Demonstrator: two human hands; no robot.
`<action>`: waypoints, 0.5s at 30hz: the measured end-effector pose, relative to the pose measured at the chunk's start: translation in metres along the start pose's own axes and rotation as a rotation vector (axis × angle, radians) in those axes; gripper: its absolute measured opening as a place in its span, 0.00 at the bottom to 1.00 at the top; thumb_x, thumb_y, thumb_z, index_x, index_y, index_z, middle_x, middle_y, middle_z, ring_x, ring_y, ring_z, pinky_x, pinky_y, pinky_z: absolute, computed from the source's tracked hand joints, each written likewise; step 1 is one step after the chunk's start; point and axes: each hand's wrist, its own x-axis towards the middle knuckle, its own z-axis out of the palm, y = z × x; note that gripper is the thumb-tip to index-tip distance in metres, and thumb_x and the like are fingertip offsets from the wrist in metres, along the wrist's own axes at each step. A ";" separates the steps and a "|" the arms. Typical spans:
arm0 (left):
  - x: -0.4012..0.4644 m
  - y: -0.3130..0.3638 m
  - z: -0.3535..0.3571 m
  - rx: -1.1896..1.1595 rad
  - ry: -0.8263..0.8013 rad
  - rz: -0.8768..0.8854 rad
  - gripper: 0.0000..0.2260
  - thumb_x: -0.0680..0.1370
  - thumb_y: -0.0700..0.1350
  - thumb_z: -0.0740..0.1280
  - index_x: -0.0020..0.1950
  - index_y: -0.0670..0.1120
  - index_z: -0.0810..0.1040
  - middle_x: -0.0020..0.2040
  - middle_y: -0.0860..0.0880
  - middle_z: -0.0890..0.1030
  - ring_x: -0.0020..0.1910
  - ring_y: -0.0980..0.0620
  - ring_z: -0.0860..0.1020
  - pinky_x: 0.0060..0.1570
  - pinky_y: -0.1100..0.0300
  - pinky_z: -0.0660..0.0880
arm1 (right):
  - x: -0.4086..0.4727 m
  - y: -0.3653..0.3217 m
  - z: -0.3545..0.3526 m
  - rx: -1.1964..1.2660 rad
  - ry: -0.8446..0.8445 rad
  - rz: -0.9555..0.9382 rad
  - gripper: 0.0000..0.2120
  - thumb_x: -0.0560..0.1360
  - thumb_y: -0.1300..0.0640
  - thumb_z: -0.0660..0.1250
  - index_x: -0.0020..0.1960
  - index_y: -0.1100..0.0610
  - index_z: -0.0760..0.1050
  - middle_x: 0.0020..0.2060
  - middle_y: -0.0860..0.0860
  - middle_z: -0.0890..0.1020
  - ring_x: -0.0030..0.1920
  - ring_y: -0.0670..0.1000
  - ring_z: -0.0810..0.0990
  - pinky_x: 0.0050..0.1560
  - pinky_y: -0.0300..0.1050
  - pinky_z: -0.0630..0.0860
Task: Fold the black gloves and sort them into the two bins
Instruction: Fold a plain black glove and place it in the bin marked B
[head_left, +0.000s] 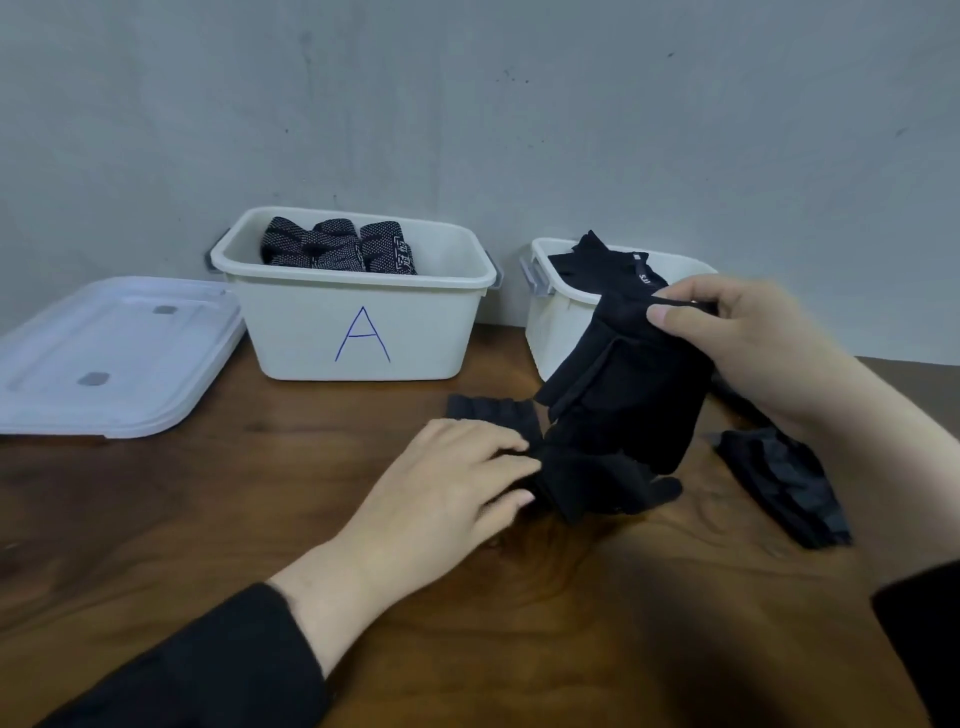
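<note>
On the wooden tabletop (208, 519), the left bin (358, 322) is showing a blue handwritten "A" and holding folded dotted black gloves (337, 247). Beside it, the right bin (556, 322) is holding plain black gloves (602, 265); small white print on one is unreadable. The right hand (748, 332) is pinching the raised end of a plain black glove (618, 415) in its grip. The left hand (452, 483) is pressing the lower end flat, fingers straight. Another dark glove (784, 483) is lying rightward.

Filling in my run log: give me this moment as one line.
stage: folding | right hand: pinches black glove cuff | left hand: presses its lower end on table | bin A: dotted gloves inside
</note>
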 end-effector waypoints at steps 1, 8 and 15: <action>0.003 0.007 0.002 0.022 -0.005 0.043 0.14 0.80 0.53 0.66 0.63 0.51 0.81 0.62 0.53 0.79 0.63 0.54 0.74 0.65 0.56 0.68 | -0.001 0.000 -0.001 -0.005 0.002 0.015 0.04 0.78 0.49 0.71 0.50 0.47 0.84 0.46 0.52 0.86 0.48 0.55 0.85 0.55 0.57 0.79; 0.023 0.033 0.034 0.142 -0.130 0.187 0.15 0.78 0.45 0.67 0.64 0.49 0.81 0.64 0.50 0.80 0.65 0.51 0.75 0.68 0.54 0.68 | -0.013 0.000 -0.025 -0.068 0.042 0.053 0.04 0.78 0.51 0.71 0.49 0.50 0.84 0.43 0.48 0.87 0.42 0.48 0.85 0.52 0.52 0.79; 0.024 0.062 0.072 0.161 -0.292 0.166 0.17 0.79 0.49 0.60 0.62 0.47 0.82 0.63 0.49 0.82 0.63 0.52 0.78 0.71 0.54 0.63 | -0.028 0.009 -0.044 -0.088 0.134 0.062 0.05 0.79 0.52 0.70 0.47 0.50 0.84 0.38 0.46 0.85 0.35 0.43 0.81 0.41 0.41 0.75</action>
